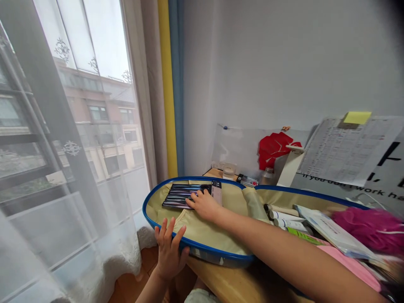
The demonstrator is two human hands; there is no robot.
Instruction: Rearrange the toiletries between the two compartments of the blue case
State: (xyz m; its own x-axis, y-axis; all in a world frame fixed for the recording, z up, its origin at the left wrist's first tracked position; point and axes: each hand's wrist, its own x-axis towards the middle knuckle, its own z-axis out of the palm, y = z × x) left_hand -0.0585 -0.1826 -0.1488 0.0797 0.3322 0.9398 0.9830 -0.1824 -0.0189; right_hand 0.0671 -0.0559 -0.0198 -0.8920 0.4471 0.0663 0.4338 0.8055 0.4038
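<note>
Right hand (204, 205): open, fingers spread and resting on the striped flat pack (183, 195); I can't see any grip on it from here.
Left hand (169, 254): fingers up, curled around the outer edge of the open oval case (205, 235), partly behind its blue rim, so I can't make out the whole grip.
Striped flat pack: lying inside the case at its far end, upper middle of the frame. Its dark, shiny strips are too glary for me to tell what they are, and my right hand covers part of them.
Beside it: a pale card (216, 193), just right of the pack, with its print too small to read.
Lower right: white tubes (285, 221) and a clear pouch (334, 231) lying beside the case. A magenta bath puff (369, 227) is blurred and cut off by the frame edge, and a pink cloth (350, 265) is partly under my right forearm (277, 248).
Under the case: a wooden table (221, 282), mostly hidden.
Far left: a sheer curtain (63, 176) over the window.
</note>
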